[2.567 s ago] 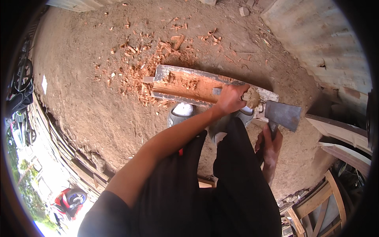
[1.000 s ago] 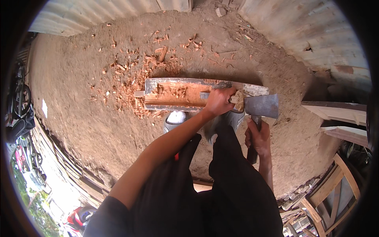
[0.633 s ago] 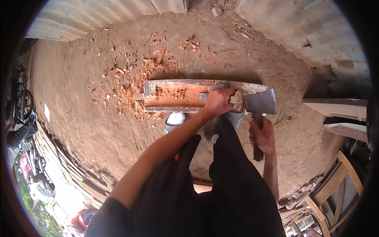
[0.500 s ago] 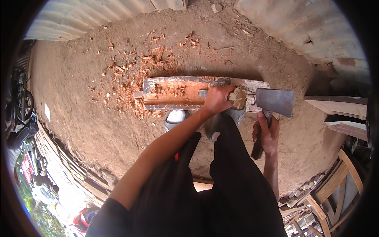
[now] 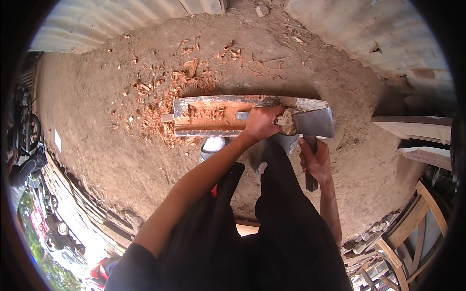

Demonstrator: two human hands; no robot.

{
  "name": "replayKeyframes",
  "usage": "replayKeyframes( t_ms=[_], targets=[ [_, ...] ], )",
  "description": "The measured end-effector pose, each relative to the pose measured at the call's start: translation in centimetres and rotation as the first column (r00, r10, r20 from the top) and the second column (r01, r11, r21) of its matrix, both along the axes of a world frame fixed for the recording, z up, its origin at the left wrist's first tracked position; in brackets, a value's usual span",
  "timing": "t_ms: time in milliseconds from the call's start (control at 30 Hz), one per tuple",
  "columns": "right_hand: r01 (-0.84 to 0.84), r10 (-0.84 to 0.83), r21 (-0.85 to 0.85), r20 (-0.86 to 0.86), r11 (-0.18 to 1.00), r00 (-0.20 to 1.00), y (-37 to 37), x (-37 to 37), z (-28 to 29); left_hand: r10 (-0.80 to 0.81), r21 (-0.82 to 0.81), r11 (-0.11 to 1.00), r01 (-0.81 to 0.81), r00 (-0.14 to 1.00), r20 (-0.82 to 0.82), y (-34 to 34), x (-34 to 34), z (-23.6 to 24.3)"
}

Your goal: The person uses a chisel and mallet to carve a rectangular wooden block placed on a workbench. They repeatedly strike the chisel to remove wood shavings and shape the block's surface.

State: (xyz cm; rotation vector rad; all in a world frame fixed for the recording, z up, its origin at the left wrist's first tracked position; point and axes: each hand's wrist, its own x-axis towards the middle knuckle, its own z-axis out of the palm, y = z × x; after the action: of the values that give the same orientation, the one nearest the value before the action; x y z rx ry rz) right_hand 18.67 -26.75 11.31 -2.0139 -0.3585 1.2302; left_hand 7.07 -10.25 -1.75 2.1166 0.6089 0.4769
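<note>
A long block of wood point(image 5: 221, 100) lies across the ground in front of my feet, its upper face hollowed into a rough, splintered trough. My left hand point(image 5: 262, 123) is closed around a chisel, whose flat metal blade point(image 5: 241, 115) points left into the hollow. The chisel's worn, frayed handle end point(image 5: 288, 122) sticks out to the right of that fist. My right hand point(image 5: 318, 161) grips the dark handle of a hatchet. The hatchet's broad grey head point(image 5: 315, 122) is up against the chisel's handle end; whether they touch, I cannot tell.
Reddish wood chips point(image 5: 184, 80) litter the dirt around the block's left end. My shoes point(image 5: 212, 146) stand close to its near side. Corrugated metal sheets point(image 5: 126, 22) border the far side. Boards point(image 5: 412, 127) and a wooden frame point(image 5: 412, 228) are at right; stacked planks point(image 5: 92, 199) lie left.
My right hand has swung the hatchet leftward, bringing its head from beyond the chisel to the handle end. My left hand keeps its hold on the chisel in the hollow.
</note>
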Motion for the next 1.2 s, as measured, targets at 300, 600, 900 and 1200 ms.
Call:
replayKeyframes(
  t_ms=[300, 600, 900, 1200],
  targets=[
    [0.189, -0.18, 0.112, -0.089, 0.976, 0.98, -0.3, -1.7, 4.2, 0.011, -0.057, 0.998, -0.004, 0.991, 0.134, -0.1, -0.8, 0.9],
    [0.071, -0.079, 0.084, 0.095, 0.994, 0.992, 0.0, -3.5, 2.4, 0.045, -0.124, 0.992, -0.026, 0.987, 0.152, 0.4, -0.7, 1.1],
    [0.101, -0.102, 0.069, 0.01, 0.992, 0.995, 1.0, -2.8, 2.3, 0.03, -0.089, 0.996, -0.02, 0.993, 0.113, 0.2, -0.6, 0.7],
    [0.231, -0.223, 0.114, -0.085, 0.966, 0.971, 0.4, -2.3, 1.2, 0.003, -0.06, 0.998, 0.001, 0.998, 0.067, 0.1, -0.7, 0.3]
  ],
)
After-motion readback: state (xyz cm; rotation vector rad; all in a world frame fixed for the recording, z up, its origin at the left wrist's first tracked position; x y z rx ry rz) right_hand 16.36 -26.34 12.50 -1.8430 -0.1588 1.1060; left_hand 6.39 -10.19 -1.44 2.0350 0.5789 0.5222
